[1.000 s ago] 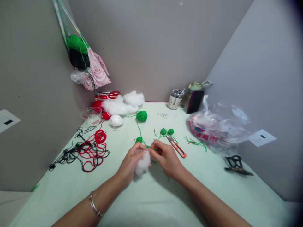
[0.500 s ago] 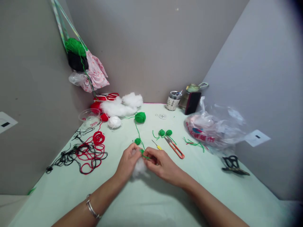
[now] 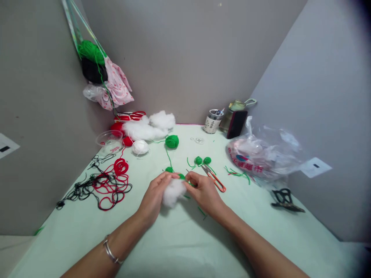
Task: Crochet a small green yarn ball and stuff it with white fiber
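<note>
My left hand [image 3: 153, 195] is closed around a fluffy tuft of white stuffing [image 3: 174, 193] and a small green crocheted piece [image 3: 181, 176], whose lower part the fingers and stuffing hide. Pinched together, the thumb and fingers of my right hand [image 3: 204, 193] hold green yarn at the right side of that piece. A little green ball [image 3: 169, 169] lies just beyond my left fingertips. Orange-handled thread snips [image 3: 216, 180] rest past my right hand, near two small green crocheted balls [image 3: 198, 160]. A thin metal tip [image 3: 188, 170] shows behind my right fingers.
Tangled black and red yarn [image 3: 113, 185] spreads on the left. Behind stand white stuffing [image 3: 145, 129], a white yarn ball [image 3: 140, 147] and a green yarn ball [image 3: 172, 141]. To the right are a plastic bag [image 3: 261, 150], a phone [image 3: 237, 124] and a black claw clip [image 3: 285, 200].
Half a second ago my right fingers drew a green strand lower down, over the stuffing. Now they have moved up and right, the stuffing shows more fully, and the yellow-handled hook is mostly covered.
</note>
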Demonstrator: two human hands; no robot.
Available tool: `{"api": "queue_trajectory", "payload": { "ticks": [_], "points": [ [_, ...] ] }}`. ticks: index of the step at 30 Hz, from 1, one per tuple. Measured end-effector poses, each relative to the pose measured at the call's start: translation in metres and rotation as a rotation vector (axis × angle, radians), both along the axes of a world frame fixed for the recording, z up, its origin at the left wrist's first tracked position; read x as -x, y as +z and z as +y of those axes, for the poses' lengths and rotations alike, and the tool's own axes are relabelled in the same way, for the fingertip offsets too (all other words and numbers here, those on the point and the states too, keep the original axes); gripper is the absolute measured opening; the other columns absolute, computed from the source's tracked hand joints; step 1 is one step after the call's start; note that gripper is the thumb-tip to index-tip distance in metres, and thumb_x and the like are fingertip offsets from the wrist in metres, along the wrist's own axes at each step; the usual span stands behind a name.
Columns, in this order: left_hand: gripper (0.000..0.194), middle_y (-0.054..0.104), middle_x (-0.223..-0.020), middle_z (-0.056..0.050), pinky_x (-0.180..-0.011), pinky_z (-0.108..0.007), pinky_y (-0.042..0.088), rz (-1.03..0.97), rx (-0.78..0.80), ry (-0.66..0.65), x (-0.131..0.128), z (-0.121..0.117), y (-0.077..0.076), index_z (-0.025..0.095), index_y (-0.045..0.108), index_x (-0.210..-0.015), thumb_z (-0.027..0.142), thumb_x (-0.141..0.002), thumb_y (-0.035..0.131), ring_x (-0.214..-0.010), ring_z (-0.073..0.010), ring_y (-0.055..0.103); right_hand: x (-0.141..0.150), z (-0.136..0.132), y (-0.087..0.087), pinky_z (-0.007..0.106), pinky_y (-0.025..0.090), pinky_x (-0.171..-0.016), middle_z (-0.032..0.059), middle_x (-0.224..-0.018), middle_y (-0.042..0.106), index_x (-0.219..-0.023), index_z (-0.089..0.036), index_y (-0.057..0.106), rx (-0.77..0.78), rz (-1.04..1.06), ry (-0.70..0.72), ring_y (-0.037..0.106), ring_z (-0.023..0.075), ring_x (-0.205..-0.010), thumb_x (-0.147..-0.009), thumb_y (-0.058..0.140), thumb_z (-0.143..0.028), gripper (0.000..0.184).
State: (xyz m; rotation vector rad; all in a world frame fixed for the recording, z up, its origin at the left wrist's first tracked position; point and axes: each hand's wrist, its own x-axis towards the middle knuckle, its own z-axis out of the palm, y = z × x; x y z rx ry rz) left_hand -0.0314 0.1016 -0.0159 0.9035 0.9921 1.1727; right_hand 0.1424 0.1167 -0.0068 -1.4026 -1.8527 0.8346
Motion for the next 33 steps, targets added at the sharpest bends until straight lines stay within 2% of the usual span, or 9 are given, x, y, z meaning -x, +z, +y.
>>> {"api": "queue_trajectory", "payload": {
  "ticks": [4, 9, 12, 18, 20, 24, 28, 30, 33],
  "points": [
    [0.037, 0.070, -0.101, -0.004, -0.067, -0.024, 0.049, 0.047, -0.038, -0.031, 0.001, 0.003, -0.001, 0.018, 0.070, -0.097, 0.040, -0.071, 0.086, -0.079, -0.0166, 0.064, -0.001, 0.001, 0.000, 0.026, 0.025, -0.055, -0.0060, -0.057, 0.038, -0.069, -0.021, 0.054, 0.042, 0.028, 0.030, 0.036, 0.0127, -0.057, -0.089, 0.056, -0.034, 0.024],
    [0.032, 0.065, -0.085, -0.001, -0.066, -0.025, 0.047, 0.110, -0.067, -0.051, 0.004, 0.005, -0.002, 0.017, 0.066, -0.088, 0.039, -0.072, 0.083, -0.074, -0.0161, 0.060, 0.002, -0.005, 0.006, 0.026, 0.027, -0.057, -0.0045, -0.059, 0.042, -0.070, -0.022, 0.050, 0.030, -0.005, 0.075, 0.038, 0.0134, -0.059, -0.098, 0.050, -0.042, 0.034],
    [0.028, 0.062, -0.078, 0.000, -0.063, -0.026, 0.043, 0.162, -0.073, -0.057, 0.006, 0.005, -0.004, 0.018, 0.063, -0.084, 0.039, -0.075, 0.078, -0.068, -0.0156, 0.056, 0.003, -0.010, 0.007, 0.027, 0.028, -0.060, -0.0041, -0.061, 0.043, -0.076, -0.023, 0.048, -0.020, -0.119, 0.131, 0.040, 0.0143, -0.059, -0.100, 0.045, -0.036, 0.027],
    [0.019, 0.054, -0.077, 0.003, -0.073, -0.027, 0.040, 0.278, -0.144, 0.066, 0.002, 0.006, -0.009, 0.021, 0.053, -0.076, 0.023, -0.073, 0.072, -0.076, -0.0160, 0.050, 0.007, -0.017, 0.006, 0.028, 0.027, -0.063, -0.0021, -0.067, 0.048, -0.081, -0.023, 0.045, -0.074, -0.184, 0.275, 0.041, 0.0151, -0.062, -0.099, 0.042, -0.029, 0.019],
    [0.020, 0.051, -0.077, 0.004, -0.071, -0.026, 0.038, 0.283, -0.159, 0.085, -0.001, 0.006, -0.011, 0.022, 0.050, -0.077, 0.022, -0.074, 0.070, -0.074, -0.0153, 0.047, 0.008, -0.017, 0.006, 0.028, 0.026, -0.061, -0.0041, -0.063, 0.044, -0.079, -0.023, 0.044, -0.037, -0.130, 0.263, 0.037, 0.0139, -0.059, -0.098, 0.045, -0.030, 0.021],
    [0.022, 0.057, -0.088, 0.001, -0.069, -0.026, 0.042, 0.230, -0.176, 0.038, -0.004, 0.000, -0.009, 0.022, 0.049, -0.084, 0.031, -0.079, 0.069, -0.077, -0.0153, 0.052, 0.008, -0.010, 0.003, 0.026, 0.026, -0.057, -0.0069, -0.056, 0.037, -0.071, -0.023, 0.047, 0.086, 0.021, 0.135, 0.032, 0.0125, -0.056, -0.093, 0.055, -0.038, 0.028],
    [0.025, 0.063, -0.102, -0.002, -0.066, -0.025, 0.045, 0.181, -0.154, -0.042, -0.003, -0.007, -0.003, 0.021, 0.055, -0.092, 0.043, -0.087, 0.068, -0.077, -0.0146, 0.058, 0.007, -0.005, -0.002, 0.026, 0.024, -0.055, -0.0060, -0.057, 0.038, -0.068, -0.023, 0.047, 0.070, 0.056, 0.002, 0.034, 0.0127, -0.057, -0.087, 0.057, -0.038, 0.027],
    [0.029, 0.065, -0.099, -0.003, -0.062, -0.025, 0.043, 0.160, -0.125, -0.073, -0.001, -0.007, -0.002, 0.020, 0.058, -0.095, 0.048, -0.091, 0.065, -0.072, -0.0132, 0.057, 0.006, -0.005, -0.004, 0.026, 0.024, -0.056, -0.0053, -0.058, 0.039, -0.067, -0.023, 0.046, 0.056, 0.054, -0.030, 0.035, 0.0130, -0.058, -0.086, 0.057, -0.038, 0.026],
    [0.035, 0.063, -0.084, 0.001, -0.056, -0.023, 0.040, 0.126, -0.085, -0.096, 0.002, -0.003, -0.004, 0.020, 0.056, -0.092, 0.050, -0.085, 0.074, -0.062, -0.0112, 0.053, 0.005, -0.006, -0.003, 0.027, 0.025, -0.056, -0.0054, -0.058, 0.040, -0.070, -0.023, 0.049, 0.053, 0.057, -0.009, 0.036, 0.0133, -0.057, -0.089, 0.056, -0.040, 0.027]
  ]
}}
